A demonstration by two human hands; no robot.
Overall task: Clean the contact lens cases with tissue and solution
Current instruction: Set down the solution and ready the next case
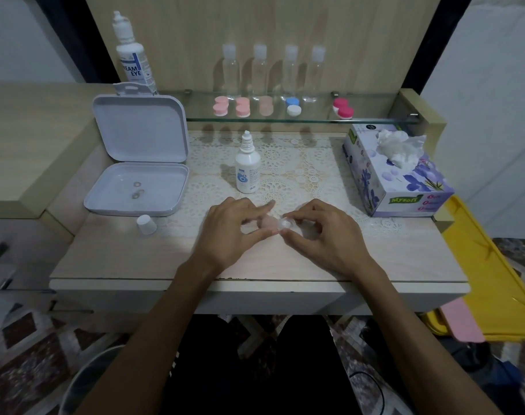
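Left hand (234, 232) pinches pink lens case (268, 223), right hand (321, 232) pinches clear cap (286, 224); keep case steady, twist gently.

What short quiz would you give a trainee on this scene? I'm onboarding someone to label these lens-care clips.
1. True or false: the small solution bottle on the table has its cap on.
2. Multiple choice: the tissue box stands A) on the glass shelf, B) at the right of the table, C) inside the open white box.
3. Fill in: both hands, left hand and right hand, hold a pale ____ case between them.

Key
1. False: its nozzle is bare, and a white cap lies apart near the open white box.
2. B.
3. Contact lens; each hand has a fingertip grip on it.
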